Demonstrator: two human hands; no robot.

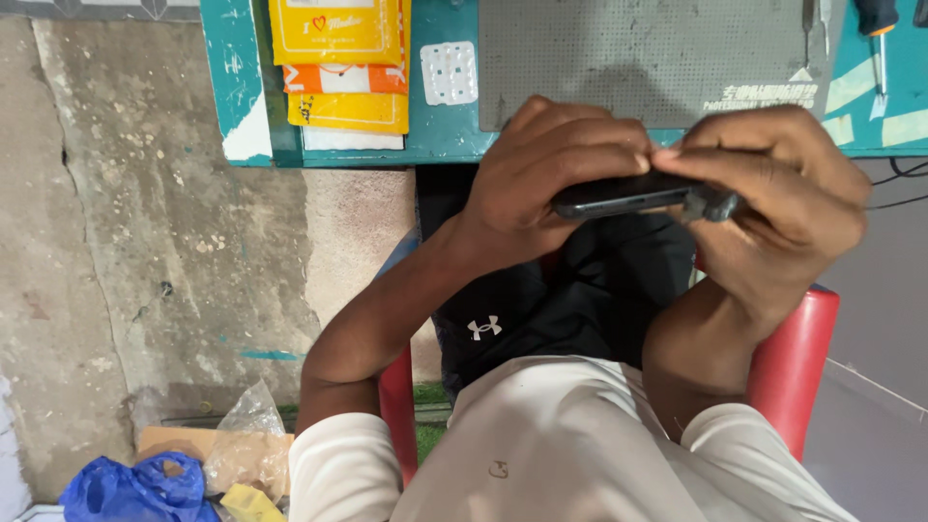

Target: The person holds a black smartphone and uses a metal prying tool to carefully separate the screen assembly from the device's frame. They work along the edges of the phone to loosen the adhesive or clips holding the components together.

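Note:
A dark slim phone [619,195] is held edge-on above my lap, just in front of the table edge. My left hand [541,174] wraps its left end, fingers curled over the top. My right hand [773,193] grips its right end, thumb and fingers pressed on the top edge near a small dark part sticking out at the corner. Both hands meet over the middle of the phone. Much of the phone is hidden by my fingers.
A teal table [232,87] carries a grey work mat [638,58], yellow and orange packets [338,68], a small white blister tray [449,72] and a screwdriver [878,39]. I sit on a red chair [793,367]. Plastic bags [145,483] lie on the concrete floor.

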